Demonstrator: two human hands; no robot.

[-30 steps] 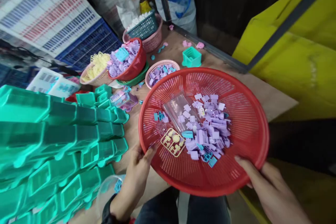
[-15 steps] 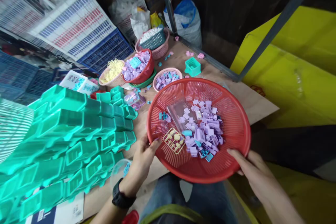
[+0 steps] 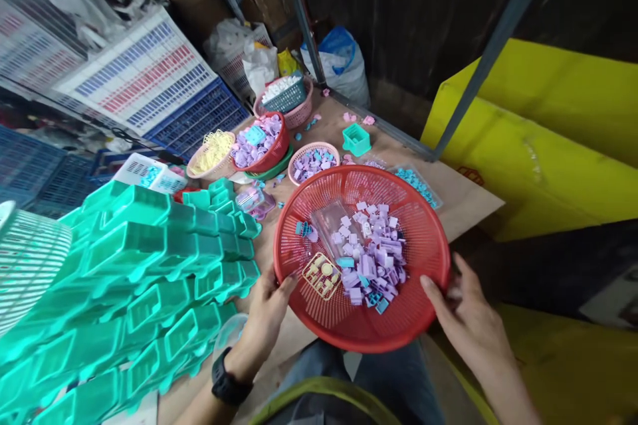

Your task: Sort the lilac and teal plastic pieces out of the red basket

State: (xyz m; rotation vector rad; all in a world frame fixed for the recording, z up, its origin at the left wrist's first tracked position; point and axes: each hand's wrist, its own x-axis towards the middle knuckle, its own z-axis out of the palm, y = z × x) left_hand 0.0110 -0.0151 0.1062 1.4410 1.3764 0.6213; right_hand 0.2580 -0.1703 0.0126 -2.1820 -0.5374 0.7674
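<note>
The left hand (image 3: 266, 315) holds the near-left rim of a big red mesh basket (image 3: 423, 239), thumb hooked over the edge inside and the other fingers hidden beneath it, so its grip is closed on the rim. The right hand (image 3: 466, 325) takes the near-right rim the same way: the thumb lies on top of the edge, the fingers go under and out of sight. The basket is tilted a little toward the person, its near part over the lap and its far part over the wooden counter (image 3: 468, 196); whether it rests on the counter or hangs free cannot be told.

Inside lies a heap of small lilac plastic pieces (image 3: 371, 259) with a few teal bits mixed in, a yellow moulded frame (image 3: 321, 274) beside the left thumb, and a clear plastic bag (image 3: 331, 219) that is hard to make out against the mesh.

Left of the basket, a stack of teal plastic trays (image 3: 149, 265) fills the view and is cut off by the frame edge. A clear lidded tub (image 3: 229, 332) shows only partly behind the left wrist, which wears a black watch (image 3: 229, 382). Farther back stand a small pink basket (image 3: 314, 163) of lilac pieces, a red bowl (image 3: 262, 139) heaped with more, and a lone teal box (image 3: 355, 139). A bag of teal bits (image 3: 419, 186) peeks out behind the big basket's far rim.
</note>
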